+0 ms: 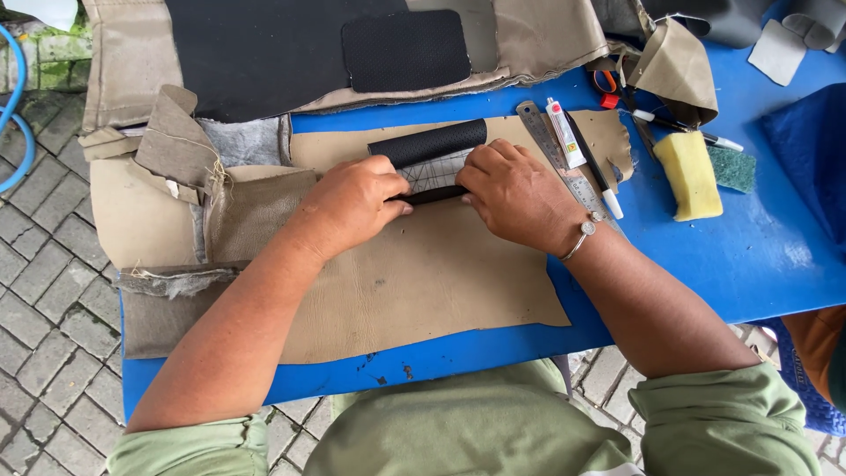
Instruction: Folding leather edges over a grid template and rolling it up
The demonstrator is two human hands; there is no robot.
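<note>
A small black perforated leather piece (429, 141) lies on a tan leather sheet (423, 273) spread over a blue table (749, 256). Its grey underside with drawn lines shows in the middle, and its near edge is folded over. My left hand (352, 203) presses the folded near edge from the left with fingers curled. My right hand (515, 194), with a metal bangle at the wrist, pinches the same fold from the right.
A steel ruler (560, 159), a white glue tube (565, 132), pens and a yellow-green sponge (692, 172) lie to the right. A large tan and black seat cover (264, 53) with a black perforated patch (405, 48) lies behind. Paving stones lie below at the left.
</note>
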